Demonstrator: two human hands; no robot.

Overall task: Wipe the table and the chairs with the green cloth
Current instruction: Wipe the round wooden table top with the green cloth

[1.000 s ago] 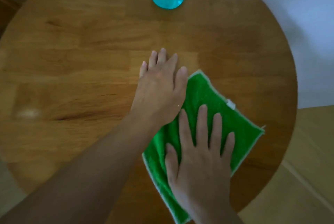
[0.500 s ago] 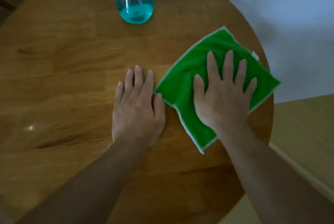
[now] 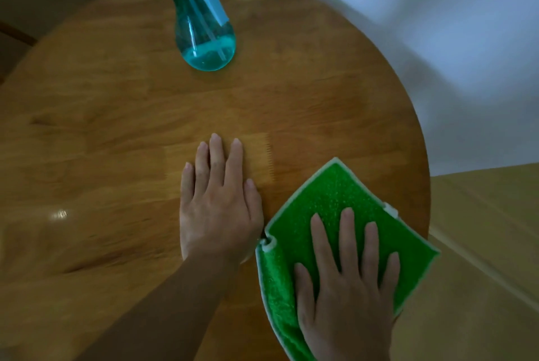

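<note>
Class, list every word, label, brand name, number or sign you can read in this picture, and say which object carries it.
None can be read.
Spray bottle: no label or print visible.
Green cloth: a small white tag at its edge, too small and blurred to show any text.
Table: bare wood, no markings.

My flat left hand (image 3: 218,215) is lying mid-table, blocking my way leftward across the round wooden table (image 3: 102,127). The teal plastic spray bottle (image 3: 202,31) is standing near the far edge. Bare wood is lying open between them and along the left edge.
</note>
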